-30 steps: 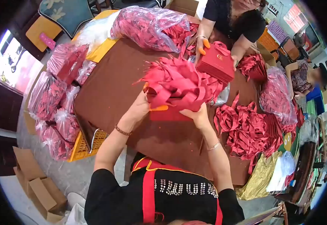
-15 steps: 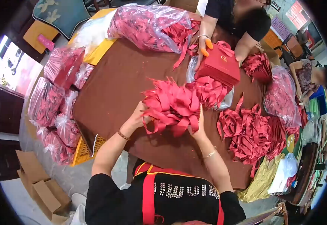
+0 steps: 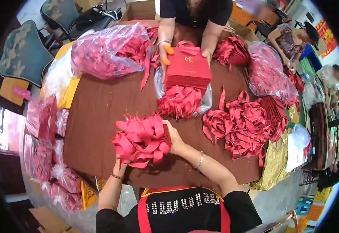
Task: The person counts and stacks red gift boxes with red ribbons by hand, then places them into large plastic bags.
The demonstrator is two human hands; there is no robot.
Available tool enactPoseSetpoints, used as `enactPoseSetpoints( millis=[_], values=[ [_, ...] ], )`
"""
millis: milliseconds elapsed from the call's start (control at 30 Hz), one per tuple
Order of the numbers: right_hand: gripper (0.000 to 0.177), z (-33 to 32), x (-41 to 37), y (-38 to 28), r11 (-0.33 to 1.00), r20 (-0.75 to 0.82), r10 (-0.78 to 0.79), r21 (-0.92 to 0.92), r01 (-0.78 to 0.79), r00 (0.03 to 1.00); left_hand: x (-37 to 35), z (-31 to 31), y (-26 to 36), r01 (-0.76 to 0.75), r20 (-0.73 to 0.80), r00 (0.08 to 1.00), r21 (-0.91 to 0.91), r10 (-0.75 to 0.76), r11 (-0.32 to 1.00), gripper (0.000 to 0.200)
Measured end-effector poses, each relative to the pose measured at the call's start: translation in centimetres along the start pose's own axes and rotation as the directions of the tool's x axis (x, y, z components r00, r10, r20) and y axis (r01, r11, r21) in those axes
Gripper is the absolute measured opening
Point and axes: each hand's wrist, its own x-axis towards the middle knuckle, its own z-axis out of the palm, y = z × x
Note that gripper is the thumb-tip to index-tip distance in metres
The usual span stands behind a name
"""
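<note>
A stack of red gift bags (image 3: 144, 139) with ribbon handles is held between my two hands above the near part of the table. My right hand (image 3: 174, 139) grips its right side, where the folded bag edges show. At the lower left is my left hand (image 3: 121, 161), mostly hidden under the loose ribbons, closed on the same stack. Beyond it, a co-worker's hands hold another red bag stack (image 3: 188, 68) with a gold emblem. Under that lies a further bunch of ribboned bags (image 3: 180, 101) on clear plastic.
The brown-covered table (image 3: 95, 112) carries a large pile of ribboned bags (image 3: 249, 124) on the right. A filled plastic sack (image 3: 109, 50) lies at the back left, another sack (image 3: 272, 72) at the back right. Bagged bundles (image 3: 41, 155) stand left of the table. Chairs (image 3: 25, 54) are behind.
My hands have brought the bag stack left and closer to me, turning it. The view has shifted, and the co-worker's stack now sits directly ahead, still held.
</note>
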Motion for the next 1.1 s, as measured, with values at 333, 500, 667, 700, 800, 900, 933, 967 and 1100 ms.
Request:
enactPoseSetpoints(
  millis=[333,500,667,700,800,900,933,967,1100],
  values=[
    [0.052,1.6,-0.1,-4.0,0.658,0.071,-0.247,-0.720,0.221,0.966,4.2,14.1,2.0,0.105,-0.281,0.875,0.906,0.395,0.411,0.041],
    [0.046,0.7,0.5,-2.6,0.992,-0.058,0.112,-0.050,-0.115,0.992,7.5,16.9,2.3,0.248,-0.593,0.715,0.710,0.370,0.659,0.023],
    [0.034,4.4,2.1,-7.7,0.995,-0.045,0.038,-0.091,-0.042,0.998,10.6,24.7,6.6,0.226,-0.411,0.807,0.879,0.425,0.420,0.025],
    [0.035,5.3,2.8,-9.7,0.970,-0.022,-0.112,-0.222,0.104,0.993,11.2,26.3,7.5,0.096,-0.179,0.870,0.975,0.460,0.199,0.025],
    [0.034,5.8,3.9,-12.0,0.953,0.069,-0.258,-0.143,0.266,0.964,12.9,28.0,8.4,0.041,-0.127,0.874,0.981,0.469,0.189,0.027],
    [0.030,3.8,3.2,-11.3,0.724,0.177,-0.492,-0.462,0.513,0.853,12.6,25.2,6.5,-0.102,-0.037,0.852,0.967,0.523,0.235,0.031],
    [0.028,3.7,1.9,-12.1,0.899,0.123,-0.260,-0.331,0.287,0.958,12.2,24.9,6.0,-0.106,0.081,0.852,0.994,0.516,0.019,0.034],
    [0.028,3.2,1.4,-12.4,0.896,0.126,-0.263,-0.335,0.290,0.957,12.2,23.6,4.8,-0.215,-0.033,0.850,0.889,0.525,0.405,0.036],
    [0.029,3.7,-0.6,-15.0,0.693,0.144,-0.216,-0.674,0.256,0.966,11.1,23.2,3.0,-0.162,-0.046,0.870,0.914,0.492,0.372,0.046]
  ],
)
